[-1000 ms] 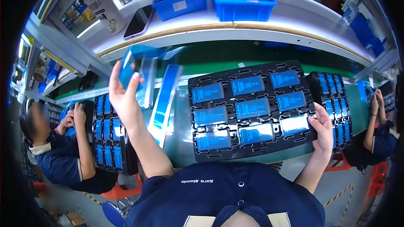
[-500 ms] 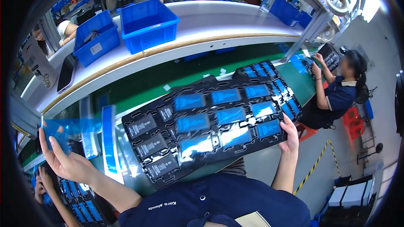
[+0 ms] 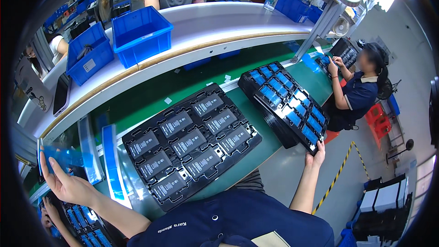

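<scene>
In front of me lies a black plastic tray (image 3: 251, 139) with rows of flat black batteries (image 3: 187, 142) in its pockets. To its right, a second tray (image 3: 270, 91) tilts on a stack of black trays (image 3: 274, 126); its batteries (image 3: 299, 110) are covered with blue film. My right hand (image 3: 314, 154) grips the near right corner of that second tray. At the far left my left hand (image 3: 71, 185) is raised, fingers up, with a translucent blue film piece (image 3: 68, 156) at its fingertips. How the fingers pinch the film is partly blurred.
Blue film strips (image 3: 112, 160) lie left of the near tray. Blue bins (image 3: 141, 36) and a phone (image 3: 61, 93) stand on the raised white shelf (image 3: 206, 29). Co-workers sit across, at the right (image 3: 366, 82) and at the lower left (image 3: 55, 215).
The tray with film-covered batteries has moved right, off the near tray and onto the stack, with my right hand on it. The near tray's batteries now show. My left hand stays raised.
</scene>
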### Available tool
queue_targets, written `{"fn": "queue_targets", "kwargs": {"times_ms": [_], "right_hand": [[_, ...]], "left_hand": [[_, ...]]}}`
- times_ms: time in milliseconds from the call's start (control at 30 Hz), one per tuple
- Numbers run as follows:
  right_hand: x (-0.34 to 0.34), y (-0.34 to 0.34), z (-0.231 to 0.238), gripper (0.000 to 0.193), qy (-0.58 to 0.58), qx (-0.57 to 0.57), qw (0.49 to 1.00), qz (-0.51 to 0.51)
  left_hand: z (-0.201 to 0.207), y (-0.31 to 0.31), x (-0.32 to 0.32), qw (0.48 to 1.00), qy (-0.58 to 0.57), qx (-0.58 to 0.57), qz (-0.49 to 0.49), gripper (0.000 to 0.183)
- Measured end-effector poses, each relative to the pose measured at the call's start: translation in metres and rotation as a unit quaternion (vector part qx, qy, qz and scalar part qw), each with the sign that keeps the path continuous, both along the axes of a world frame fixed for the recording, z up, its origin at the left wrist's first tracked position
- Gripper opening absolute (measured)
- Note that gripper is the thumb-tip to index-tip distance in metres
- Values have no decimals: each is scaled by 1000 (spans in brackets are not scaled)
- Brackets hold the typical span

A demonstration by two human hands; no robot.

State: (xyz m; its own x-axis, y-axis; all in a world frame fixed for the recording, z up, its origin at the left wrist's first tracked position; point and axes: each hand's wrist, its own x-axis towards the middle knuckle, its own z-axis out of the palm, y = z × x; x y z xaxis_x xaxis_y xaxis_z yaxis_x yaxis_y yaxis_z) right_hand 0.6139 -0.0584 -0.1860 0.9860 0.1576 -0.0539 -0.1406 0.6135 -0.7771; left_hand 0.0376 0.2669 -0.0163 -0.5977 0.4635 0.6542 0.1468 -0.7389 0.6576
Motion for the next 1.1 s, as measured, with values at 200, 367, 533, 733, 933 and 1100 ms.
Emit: {"fn": "queue_targets", "kwargs": {"times_ms": [200, 367, 533, 733, 933, 1100], "right_hand": [[-12, 47, -4, 42, -77, -197, 977, -17], [-26, 85, -9, 65, -113, -361, 923, -69], [-20, 73, -17, 68, -118, -409, 904, -45], [-50, 90, 10, 72, -273, -624, 713, -168], [-192, 175, 105, 34, -414, -291, 830, 237], [-294, 228, 144, 54, -673, -130, 601, 411]], "left_hand": [[-4, 3, -1, 988, 133, -74, 12, 33], [-4, 3, 8, 964, 178, -161, -114, 53], [-8, 4, 28, 930, 234, -201, -197, 72], [-9, 2, 19, 888, 306, -257, -229, 67], [-3, -11, 44, 811, 458, -195, -307, 47], [-2, -17, 57, 757, 511, -179, -366, 39]]}}
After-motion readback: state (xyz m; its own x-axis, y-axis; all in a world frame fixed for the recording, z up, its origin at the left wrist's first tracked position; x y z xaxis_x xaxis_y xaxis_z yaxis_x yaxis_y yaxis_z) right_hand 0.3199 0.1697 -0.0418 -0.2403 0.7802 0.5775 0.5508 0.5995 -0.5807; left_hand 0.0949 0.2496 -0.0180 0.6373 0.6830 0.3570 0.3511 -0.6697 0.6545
